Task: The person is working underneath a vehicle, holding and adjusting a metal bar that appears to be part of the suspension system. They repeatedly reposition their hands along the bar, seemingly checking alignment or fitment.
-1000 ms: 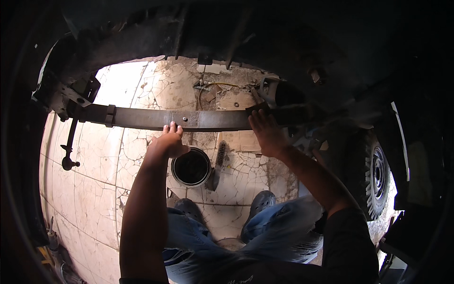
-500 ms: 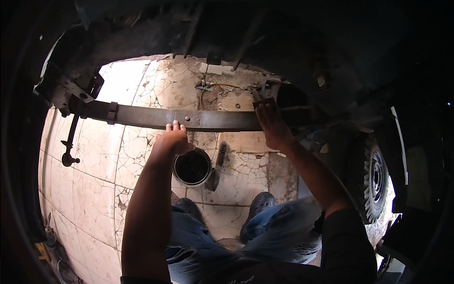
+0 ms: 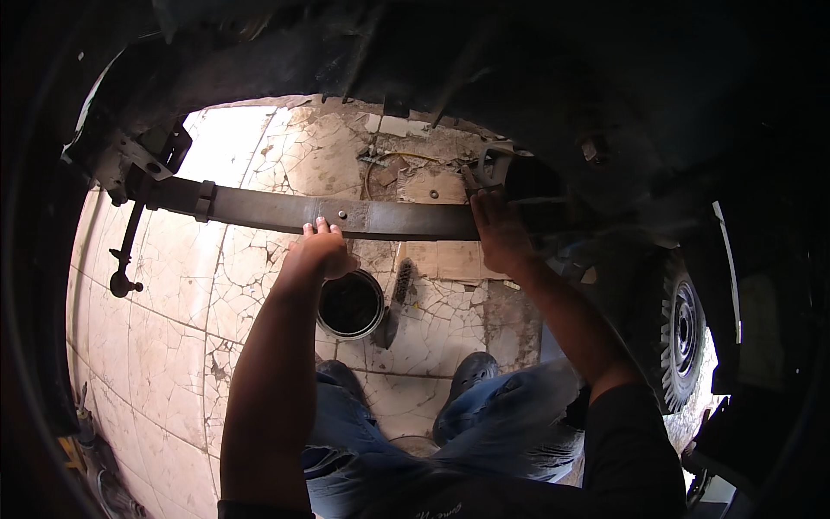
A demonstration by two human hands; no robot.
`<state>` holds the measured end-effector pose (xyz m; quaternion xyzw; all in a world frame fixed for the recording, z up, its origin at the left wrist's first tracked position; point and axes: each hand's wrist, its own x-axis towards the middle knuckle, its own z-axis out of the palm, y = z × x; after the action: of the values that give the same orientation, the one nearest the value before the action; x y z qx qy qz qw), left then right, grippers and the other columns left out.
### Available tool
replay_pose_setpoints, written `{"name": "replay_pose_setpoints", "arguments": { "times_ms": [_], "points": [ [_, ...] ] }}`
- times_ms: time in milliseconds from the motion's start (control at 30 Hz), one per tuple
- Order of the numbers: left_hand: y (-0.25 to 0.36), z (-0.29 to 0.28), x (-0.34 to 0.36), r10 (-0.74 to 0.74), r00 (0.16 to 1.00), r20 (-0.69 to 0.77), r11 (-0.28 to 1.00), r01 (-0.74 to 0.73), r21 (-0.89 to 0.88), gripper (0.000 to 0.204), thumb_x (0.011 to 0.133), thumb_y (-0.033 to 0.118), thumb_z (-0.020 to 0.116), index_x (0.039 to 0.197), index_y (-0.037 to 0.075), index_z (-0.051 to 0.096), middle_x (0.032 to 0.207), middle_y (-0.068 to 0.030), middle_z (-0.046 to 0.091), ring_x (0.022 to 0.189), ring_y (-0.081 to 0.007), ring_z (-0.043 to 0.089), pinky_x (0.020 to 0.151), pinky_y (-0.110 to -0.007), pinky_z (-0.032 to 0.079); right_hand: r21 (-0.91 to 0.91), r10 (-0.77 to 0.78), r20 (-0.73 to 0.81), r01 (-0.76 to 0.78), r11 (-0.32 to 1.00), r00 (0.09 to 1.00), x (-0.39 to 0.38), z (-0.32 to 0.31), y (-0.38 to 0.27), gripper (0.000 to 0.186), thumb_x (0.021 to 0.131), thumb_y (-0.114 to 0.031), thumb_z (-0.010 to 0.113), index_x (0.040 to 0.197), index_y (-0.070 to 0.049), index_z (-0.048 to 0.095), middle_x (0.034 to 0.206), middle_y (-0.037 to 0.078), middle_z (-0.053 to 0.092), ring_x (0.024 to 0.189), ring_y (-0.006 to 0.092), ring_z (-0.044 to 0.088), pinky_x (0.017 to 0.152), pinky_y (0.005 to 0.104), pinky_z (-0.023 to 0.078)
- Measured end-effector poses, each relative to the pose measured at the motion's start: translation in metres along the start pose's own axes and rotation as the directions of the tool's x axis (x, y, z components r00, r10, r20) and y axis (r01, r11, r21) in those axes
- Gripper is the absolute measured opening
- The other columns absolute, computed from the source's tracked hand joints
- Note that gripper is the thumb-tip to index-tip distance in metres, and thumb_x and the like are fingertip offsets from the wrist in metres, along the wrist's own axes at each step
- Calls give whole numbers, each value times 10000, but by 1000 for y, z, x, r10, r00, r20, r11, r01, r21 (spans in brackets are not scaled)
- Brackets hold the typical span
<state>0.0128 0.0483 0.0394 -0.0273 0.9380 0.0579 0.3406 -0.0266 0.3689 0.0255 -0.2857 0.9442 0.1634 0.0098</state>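
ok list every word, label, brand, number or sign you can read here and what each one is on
Nothing here can be quoted for sure.
Dark shirt: light lettering at the bottom edge of the picture, too small and cut off to read.
Wheel: too dim and small to make out any markings.
Metal bar, open can and brush: no text visible.
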Motion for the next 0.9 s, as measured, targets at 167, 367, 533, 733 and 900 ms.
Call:
{"name": "replay_pose_setpoints", "arguments": {
  "times_ms": [167,367,533,733,900],
  "points": [
    [-5,-2,-3,19,1000,23,1000,-18,-24,875,857,491,575,1488,43,166,1563,-183,67,1433,-371,125,1119,-515,249,-40,1,6,-1,999,1000,-13,3,-18,841,764,-143,600,1460,43,167,1505,245,206,1400,393,211,1136,519,185],
    [-2,-3,-1,41,999,2,999,-41,-31,909,844,514,570,1475,-3,170,1533,-271,97,1408,-446,145,1134,-436,254,59,21,-11,-20,998,1000,-2,3,3,862,739,-107,607,1454,63,156,1507,262,182,1396,418,202,1149,502,170],
    [-6,-5,-10,64,998,17,998,-64,-18,899,844,504,577,1477,6,176,1530,-278,98,1410,-443,144,1133,-449,254,79,7,59,-11,997,998,-8,-7,-9,889,708,-57,615,1446,90,142,1497,310,160,1391,447,195,1147,485,192],
    [-1,-8,-9,-10,999,40,999,11,-39,840,870,476,571,1503,101,165,1581,-127,50,1451,-329,94,1110,-586,217,20,30,-98,-28,999,995,-2,10,4,841,720,-92,630,1421,95,205,1467,314,217,1360,441,253,1144,493,181],
    [4,-10,-11,-23,999,41,999,24,-27,843,871,481,571,1500,90,168,1580,-131,54,1452,-329,91,1113,-583,212,59,54,43,-56,997,998,-1,-10,5,891,691,-96,650,1419,115,181,1468,326,210,1362,434,262,1129,494,212]
  ]
}}
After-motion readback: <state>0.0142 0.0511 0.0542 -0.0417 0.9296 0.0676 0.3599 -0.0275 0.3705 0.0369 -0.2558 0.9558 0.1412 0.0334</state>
